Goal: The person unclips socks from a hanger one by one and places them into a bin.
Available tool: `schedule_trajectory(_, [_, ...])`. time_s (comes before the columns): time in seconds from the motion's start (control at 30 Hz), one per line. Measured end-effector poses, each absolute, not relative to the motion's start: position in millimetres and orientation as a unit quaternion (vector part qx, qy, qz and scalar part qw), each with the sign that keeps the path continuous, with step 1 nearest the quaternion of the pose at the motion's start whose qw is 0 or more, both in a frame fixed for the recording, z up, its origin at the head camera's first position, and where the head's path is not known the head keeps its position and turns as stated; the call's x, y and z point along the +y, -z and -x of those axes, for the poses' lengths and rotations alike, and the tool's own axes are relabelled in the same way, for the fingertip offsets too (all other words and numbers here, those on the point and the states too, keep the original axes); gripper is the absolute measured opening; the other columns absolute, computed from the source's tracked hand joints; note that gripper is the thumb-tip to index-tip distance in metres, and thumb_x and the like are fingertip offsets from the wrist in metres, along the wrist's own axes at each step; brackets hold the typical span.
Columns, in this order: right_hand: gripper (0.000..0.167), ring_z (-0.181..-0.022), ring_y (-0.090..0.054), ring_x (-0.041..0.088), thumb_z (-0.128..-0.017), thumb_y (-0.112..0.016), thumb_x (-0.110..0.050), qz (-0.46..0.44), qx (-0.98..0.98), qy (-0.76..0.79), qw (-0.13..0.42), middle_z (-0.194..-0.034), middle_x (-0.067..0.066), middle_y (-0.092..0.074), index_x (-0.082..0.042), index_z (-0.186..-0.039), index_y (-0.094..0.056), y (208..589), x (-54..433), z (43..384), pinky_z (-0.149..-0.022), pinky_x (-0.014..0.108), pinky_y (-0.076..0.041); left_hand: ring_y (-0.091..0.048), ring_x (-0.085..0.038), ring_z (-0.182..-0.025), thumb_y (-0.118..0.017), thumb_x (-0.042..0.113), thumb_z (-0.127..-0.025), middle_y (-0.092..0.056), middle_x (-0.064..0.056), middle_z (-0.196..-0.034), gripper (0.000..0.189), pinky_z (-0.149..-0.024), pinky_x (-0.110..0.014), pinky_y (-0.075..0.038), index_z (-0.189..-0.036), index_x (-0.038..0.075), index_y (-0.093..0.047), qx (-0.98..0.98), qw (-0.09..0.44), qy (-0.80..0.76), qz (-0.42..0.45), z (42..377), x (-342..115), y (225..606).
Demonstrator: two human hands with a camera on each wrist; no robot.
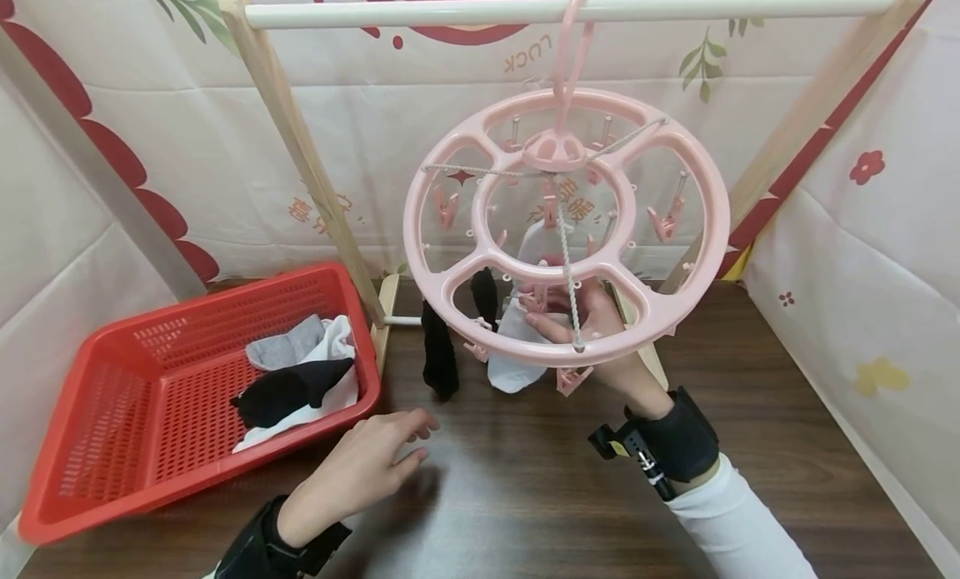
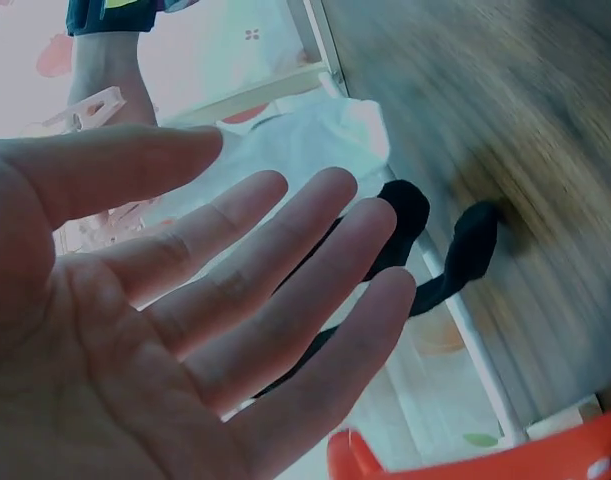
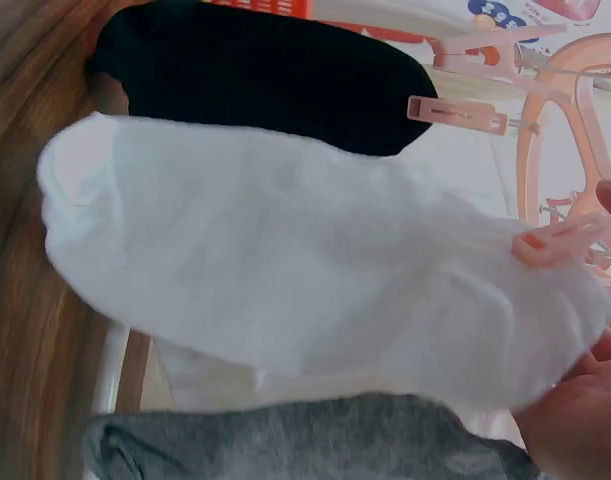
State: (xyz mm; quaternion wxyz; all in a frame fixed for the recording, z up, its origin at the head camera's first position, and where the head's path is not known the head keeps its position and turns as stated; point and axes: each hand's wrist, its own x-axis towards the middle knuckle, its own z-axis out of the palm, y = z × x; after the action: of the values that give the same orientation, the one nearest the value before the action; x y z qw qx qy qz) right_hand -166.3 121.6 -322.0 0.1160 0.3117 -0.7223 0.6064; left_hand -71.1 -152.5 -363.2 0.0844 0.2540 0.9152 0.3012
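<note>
My right hand is under the pink round drying hanger, its fingers at the top of a white sock. A pink clothespin clips that sock's upper end, with my thumb beside it and other fingers behind the fabric. Around it hang a black sock, also clipped, and a grey sock. Another black sock dangles at the hanger's left. My left hand hovers over the table by the basket, fingers spread and palm bare in the left wrist view.
A red plastic basket on the left contains several grey, black and white socks. The hanger hooks over the white bar of a wooden-legged rack. Unused pink clothespins dangle round the ring. Printed cloth walls surround the brown table.
</note>
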Motion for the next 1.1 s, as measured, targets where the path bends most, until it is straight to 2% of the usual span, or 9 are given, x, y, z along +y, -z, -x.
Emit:
schedule_trajectory(0.23, [0.046,-0.096,-0.067,0.019,-0.079,-0.065,0.012,-0.311,-0.711,-0.622,0.107,-0.107,0.028,-0.064,0.013,-0.123,-0.049,322.4,114.0,162.5,-0.081,0.026,-0.050,-0.065,-0.022,-0.089,-0.068,0.005,-0.087,-0.068,-0.008,-0.101,0.026,-0.071,-0.032,-0.052,-0.112,0.006,-0.062,0.902,0.080,-0.333,-0.261,82.0,-143.8,369.3])
schedule_trajectory(0.43, [0.034,-0.095,-0.067,0.023,-0.085,-0.061,0.011,-0.330,-0.698,-0.625,0.113,-0.106,0.030,-0.063,0.013,-0.118,-0.052,326.8,114.5,163.8,-0.079,0.026,-0.048,-0.065,-0.021,-0.092,-0.066,0.004,-0.088,-0.068,-0.010,-0.103,0.026,-0.076,-0.036,-0.052,-0.114,0.005,-0.062,0.893,0.073,-0.355,-0.265,97.8,-133.3,378.6])
schedule_trajectory(0.67, [0.032,-0.092,-0.065,0.023,-0.087,-0.060,0.006,-0.330,-0.700,-0.625,0.108,-0.101,0.024,-0.066,0.008,-0.119,-0.054,328.6,115.6,162.2,-0.075,0.026,-0.048,-0.064,-0.024,-0.095,-0.073,0.012,-0.085,-0.066,-0.011,-0.108,0.037,-0.079,-0.041,-0.051,-0.118,0.002,-0.060,0.893,0.016,-0.360,-0.271,118.8,-108.3,389.8])
schedule_trajectory(0.8, [0.033,-0.091,-0.065,0.020,-0.088,-0.059,0.006,-0.331,-0.693,-0.633,0.102,-0.101,0.026,-0.065,0.010,-0.120,-0.053,329.6,115.7,161.0,-0.073,0.025,-0.048,-0.065,-0.023,-0.093,-0.076,0.016,-0.082,-0.067,-0.011,-0.106,0.045,-0.078,-0.039,-0.052,-0.121,0.000,-0.058,0.889,-0.006,-0.371,-0.267,127.2,-92.5,395.0])
schedule_trajectory(0.97, [0.038,-0.093,-0.067,0.018,-0.088,-0.059,0.005,-0.330,-0.683,-0.644,0.095,-0.105,0.033,-0.061,0.016,-0.122,-0.047,330.4,115.8,160.9,-0.076,0.025,-0.051,-0.065,-0.021,-0.086,-0.072,0.021,-0.085,-0.068,-0.011,-0.095,0.041,-0.073,-0.036,-0.052,-0.116,-0.002,-0.060,0.879,-0.029,-0.395,-0.266,134.8,-78.8,400.2])
schedule_trajectory(1.1, [0.034,-0.092,-0.067,0.020,-0.089,-0.056,0.008,-0.325,-0.683,-0.647,0.094,-0.106,0.030,-0.061,0.012,-0.122,-0.048,332.8,116.3,161.4,-0.074,0.027,-0.052,-0.065,-0.021,-0.088,-0.069,0.019,-0.088,-0.068,-0.011,-0.096,0.033,-0.076,-0.036,-0.050,-0.113,-0.001,-0.062,0.860,-0.036,-0.441,-0.255,138.6,-71.7,403.6])
